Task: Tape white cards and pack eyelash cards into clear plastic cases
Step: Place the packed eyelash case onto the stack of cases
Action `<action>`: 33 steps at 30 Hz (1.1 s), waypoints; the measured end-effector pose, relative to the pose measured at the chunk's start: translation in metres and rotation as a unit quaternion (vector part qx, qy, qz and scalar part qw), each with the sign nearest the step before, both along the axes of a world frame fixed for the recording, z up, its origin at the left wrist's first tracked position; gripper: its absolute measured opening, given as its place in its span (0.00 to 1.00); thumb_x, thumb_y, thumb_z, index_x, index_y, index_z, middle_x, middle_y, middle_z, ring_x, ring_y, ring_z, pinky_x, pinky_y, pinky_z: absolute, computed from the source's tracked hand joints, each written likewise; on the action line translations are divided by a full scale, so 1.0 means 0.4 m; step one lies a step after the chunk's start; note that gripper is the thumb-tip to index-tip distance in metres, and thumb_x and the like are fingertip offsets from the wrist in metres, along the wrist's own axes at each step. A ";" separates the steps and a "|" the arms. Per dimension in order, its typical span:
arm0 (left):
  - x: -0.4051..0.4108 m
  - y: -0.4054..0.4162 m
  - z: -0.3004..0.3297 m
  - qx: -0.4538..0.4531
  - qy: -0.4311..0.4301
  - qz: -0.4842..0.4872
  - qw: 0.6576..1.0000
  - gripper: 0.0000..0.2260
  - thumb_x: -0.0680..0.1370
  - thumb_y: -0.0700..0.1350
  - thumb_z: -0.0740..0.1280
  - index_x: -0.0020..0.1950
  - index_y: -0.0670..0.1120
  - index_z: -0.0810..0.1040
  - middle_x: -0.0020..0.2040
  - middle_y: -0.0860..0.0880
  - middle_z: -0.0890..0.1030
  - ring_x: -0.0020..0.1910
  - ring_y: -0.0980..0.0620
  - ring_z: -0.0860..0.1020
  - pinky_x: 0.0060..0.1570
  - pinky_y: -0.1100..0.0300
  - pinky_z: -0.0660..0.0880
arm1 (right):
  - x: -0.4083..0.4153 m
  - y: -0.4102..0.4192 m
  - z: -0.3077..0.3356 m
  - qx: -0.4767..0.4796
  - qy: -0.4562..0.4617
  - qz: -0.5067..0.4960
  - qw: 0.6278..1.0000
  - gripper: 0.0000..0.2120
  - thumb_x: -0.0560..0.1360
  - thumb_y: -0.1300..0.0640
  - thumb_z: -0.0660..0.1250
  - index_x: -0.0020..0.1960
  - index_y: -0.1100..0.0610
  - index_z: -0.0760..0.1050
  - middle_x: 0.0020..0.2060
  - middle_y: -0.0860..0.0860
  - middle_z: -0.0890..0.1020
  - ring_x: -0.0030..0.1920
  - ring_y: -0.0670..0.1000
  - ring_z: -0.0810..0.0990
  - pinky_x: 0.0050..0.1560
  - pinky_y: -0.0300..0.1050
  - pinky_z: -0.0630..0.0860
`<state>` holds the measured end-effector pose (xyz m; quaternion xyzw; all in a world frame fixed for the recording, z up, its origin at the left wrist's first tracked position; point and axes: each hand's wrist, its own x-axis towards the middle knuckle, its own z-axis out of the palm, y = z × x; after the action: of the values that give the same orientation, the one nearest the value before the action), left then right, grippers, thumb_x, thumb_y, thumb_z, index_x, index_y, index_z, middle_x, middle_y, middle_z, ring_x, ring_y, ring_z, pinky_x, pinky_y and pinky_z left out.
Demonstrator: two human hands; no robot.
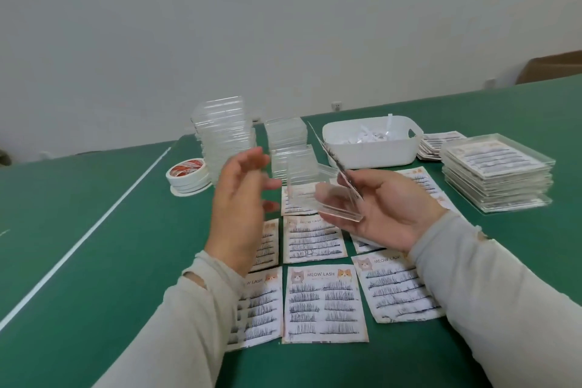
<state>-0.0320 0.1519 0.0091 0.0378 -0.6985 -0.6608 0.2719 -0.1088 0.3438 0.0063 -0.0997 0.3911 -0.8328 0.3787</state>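
**Case and card in right hand, left hand free**

My right hand (387, 208) is raised above the table (110, 230), palm up. It grasps an open clear case (340, 198), which rests across my fingers, its hinged lid standing up toward the far side. The same hand pinches an eyelash card (333, 161) between thumb and fingers; the card tilts edge-on, its far corner pointing up and left, just above the case. Whether the card's lower edge already sits inside the case I cannot tell.

My left hand (239, 205) hovers to the left of the case, apart from it, fingers loosely spread and relaxed, grasping nothing. It is motion-blurred.

On the green table below my hands lie loose cards (324, 305) printed "MEOW LASH", face up in rough rows, each with strips of dark lashes. My forearms cover parts of the outer ones.

Far left of centre: stacks of empty cases (225, 132), the tallest on the left, lower ones (286, 135) beside it. Left of these, a stack of tape rolls (188, 174).

Far right of centre: a white bin (371, 151) holding white paper scraps. Right of it, a small pile of cards (437, 145), then a stack of filled cases (497, 176).

A white line (85, 239) runs across the table at left.
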 end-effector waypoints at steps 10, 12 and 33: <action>-0.067 0.022 -0.058 0.390 0.001 -0.324 0.862 0.45 0.71 0.72 0.66 0.78 0.46 0.62 0.69 0.34 0.76 0.71 0.32 0.71 0.70 0.26 0.61 | 0.034 -0.055 -0.002 0.066 0.030 -0.083 0.994 0.12 0.80 0.58 0.64 0.59 0.63 0.80 0.49 0.58 0.82 0.41 0.50 0.79 0.44 0.46 0.76; -0.077 0.005 -0.068 0.424 0.024 -0.290 0.858 0.40 0.73 0.74 0.62 0.73 0.46 0.66 0.68 0.34 0.77 0.67 0.30 0.75 0.69 0.27 0.63 | 0.026 -0.063 -0.004 0.093 0.007 -0.161 0.982 0.09 0.81 0.57 0.65 0.55 0.59 0.82 0.44 0.55 0.80 0.37 0.47 0.74 0.38 0.41 0.71; -0.091 -0.003 -0.080 0.406 0.045 -0.237 0.881 0.42 0.75 0.76 0.55 0.77 0.45 0.66 0.67 0.33 0.77 0.68 0.31 0.74 0.69 0.25 0.62 | 0.072 -0.094 -0.003 -0.035 -0.048 -0.108 0.992 0.08 0.79 0.63 0.66 0.54 0.66 0.78 0.34 0.55 0.76 0.27 0.46 0.74 0.44 0.54 0.85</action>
<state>-0.0685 0.1508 -0.0230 -0.0513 -0.3438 -0.9324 0.0991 -0.0801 0.3061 0.0052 -0.0299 0.3510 -0.8859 0.3016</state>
